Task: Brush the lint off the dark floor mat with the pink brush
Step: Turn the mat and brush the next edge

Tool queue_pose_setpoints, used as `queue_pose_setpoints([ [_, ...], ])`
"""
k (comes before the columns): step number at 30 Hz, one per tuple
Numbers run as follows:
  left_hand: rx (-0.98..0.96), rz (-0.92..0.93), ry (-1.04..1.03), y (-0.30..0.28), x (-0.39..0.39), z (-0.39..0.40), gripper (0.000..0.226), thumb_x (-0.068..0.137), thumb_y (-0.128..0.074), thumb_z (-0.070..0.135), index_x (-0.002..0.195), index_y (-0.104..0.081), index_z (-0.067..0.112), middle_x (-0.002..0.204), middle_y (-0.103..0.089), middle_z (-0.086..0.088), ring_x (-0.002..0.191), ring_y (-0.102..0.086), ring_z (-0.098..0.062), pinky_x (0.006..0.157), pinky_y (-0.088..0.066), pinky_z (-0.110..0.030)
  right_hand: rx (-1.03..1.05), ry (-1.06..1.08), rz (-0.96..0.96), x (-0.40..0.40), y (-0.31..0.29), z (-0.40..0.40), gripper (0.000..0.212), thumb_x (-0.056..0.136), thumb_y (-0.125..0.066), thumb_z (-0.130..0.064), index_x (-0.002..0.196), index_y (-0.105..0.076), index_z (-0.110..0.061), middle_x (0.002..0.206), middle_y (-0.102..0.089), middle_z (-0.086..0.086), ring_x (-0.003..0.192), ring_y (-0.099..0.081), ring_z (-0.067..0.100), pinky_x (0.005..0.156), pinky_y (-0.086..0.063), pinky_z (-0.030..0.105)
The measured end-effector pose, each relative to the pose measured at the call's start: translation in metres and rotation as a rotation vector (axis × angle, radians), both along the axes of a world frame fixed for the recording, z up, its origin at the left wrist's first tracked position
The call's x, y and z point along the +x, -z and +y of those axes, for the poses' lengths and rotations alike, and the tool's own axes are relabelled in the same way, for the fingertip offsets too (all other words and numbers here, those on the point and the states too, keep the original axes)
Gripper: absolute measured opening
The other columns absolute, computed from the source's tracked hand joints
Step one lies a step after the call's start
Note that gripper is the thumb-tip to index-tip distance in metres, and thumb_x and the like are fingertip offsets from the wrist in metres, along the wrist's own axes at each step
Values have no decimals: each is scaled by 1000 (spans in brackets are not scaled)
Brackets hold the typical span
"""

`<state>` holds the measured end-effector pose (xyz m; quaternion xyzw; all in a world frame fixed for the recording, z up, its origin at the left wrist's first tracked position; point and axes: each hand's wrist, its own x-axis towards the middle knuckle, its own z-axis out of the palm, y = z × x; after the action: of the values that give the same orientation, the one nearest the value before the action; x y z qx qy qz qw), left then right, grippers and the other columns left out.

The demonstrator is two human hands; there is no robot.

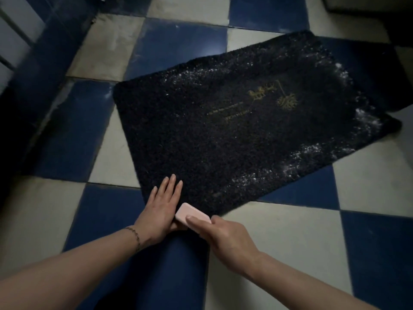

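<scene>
- The right hand (221, 237) is closed around the pink brush (192, 215), thumb across its back, pressing it onto the near corner of the dark floor mat (223, 139), probably so a stroke can start at the edge.
- The left hand (161, 206) lies flat just beside the brush, fingers (172, 184) straight and close together on the pile, seemingly pinning the mat so it will not slide on the tiled floor (290, 238).
- White lint (317, 157) clusters along the far and right edges, well away from the brush, so most of the brushing looks undone.
</scene>
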<state>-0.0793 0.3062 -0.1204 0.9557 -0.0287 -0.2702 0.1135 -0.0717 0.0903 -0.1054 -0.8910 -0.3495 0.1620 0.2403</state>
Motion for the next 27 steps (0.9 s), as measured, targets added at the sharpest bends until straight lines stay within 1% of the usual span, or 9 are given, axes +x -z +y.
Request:
queue_pose_setpoints([
  [3, -2, 29, 7, 0, 1, 1, 120, 81, -60, 63, 138, 33, 13, 146, 41, -7, 138, 36, -24, 115, 17, -39, -45, -17, -37, 9, 5, -11, 48, 88, -47, -33, 131, -39, -53, 74, -48, -6, 55, -54, 18, 46, -37, 27],
  [6, 33, 32, 9, -3, 1, 0, 121, 80, -58, 66, 140, 33, 14, 147, 42, -7, 139, 35, -24, 117, 16, -39, -89, 144, -38, 28, 13, -47, 70, 81, -61, -20, 134, -32, -56, 82, -55, -6, 66, -59, 21, 53, -43, 30],
  [10, 36, 37, 4, -4, 2, -2, 121, 80, -58, 67, 143, 32, 14, 147, 42, -7, 140, 34, -23, 117, 15, -40, -66, 277, 16, 37, 13, -68, 72, 88, -56, -22, 134, -20, -63, 89, -59, -4, 75, -60, 21, 57, -49, 39],
  [13, 51, 56, 10, -6, 2, -2, 124, 78, -59, 68, 145, 30, 12, 147, 42, -7, 140, 34, -23, 120, 11, -43, -71, 257, -26, 33, 9, -61, 68, 87, -55, -24, 135, -23, -61, 82, -56, -5, 67, -58, 20, 52, -44, 33],
  [16, 93, 64, 31, -6, 3, -4, 129, 75, -60, 71, 144, 32, 11, 147, 42, -9, 140, 34, -25, 117, 14, -42, -47, 158, -49, 15, -3, -41, 52, 87, -45, -34, 135, -34, -52, 77, -53, -7, 61, -56, 18, 49, -39, 28],
  [19, 77, 75, 12, -5, 3, -4, 131, 75, -64, 67, 140, 34, 12, 151, 39, -10, 139, 35, -24, 115, 15, -41, -54, -17, -15, -1, -4, -9, 46, 88, -41, -40, 133, -38, -52, 73, -50, -6, 56, -55, 18, 45, -36, 26],
  [23, 72, 77, 22, -5, 4, -4, 133, 72, -67, 67, 139, 35, 13, 147, 41, -8, 139, 34, -23, 116, 15, -41, -105, -101, -98, 17, 2, -4, 48, 86, -39, -34, 131, -39, -52, 71, -47, -3, 47, -51, 20, 40, -29, 26],
  [25, 75, 68, 21, -6, 3, -4, 132, 73, -65, 69, 141, 33, 12, 146, 41, -8, 140, 34, -24, 118, 13, -42, -131, -50, -71, 25, 3, -16, 55, 86, -42, -28, 133, -34, -55, 77, -49, -2, 55, -55, 23, 46, -33, 29],
  [27, 91, 69, 27, -7, 3, -4, 131, 73, -63, 70, 138, 35, 12, 145, 42, -8, 139, 34, -24, 120, 10, -44, -126, 66, -15, 33, 9, -34, 67, 86, -50, -21, 135, -23, -59, 85, -51, -2, 69, -59, 25, 56, -41, 35],
])
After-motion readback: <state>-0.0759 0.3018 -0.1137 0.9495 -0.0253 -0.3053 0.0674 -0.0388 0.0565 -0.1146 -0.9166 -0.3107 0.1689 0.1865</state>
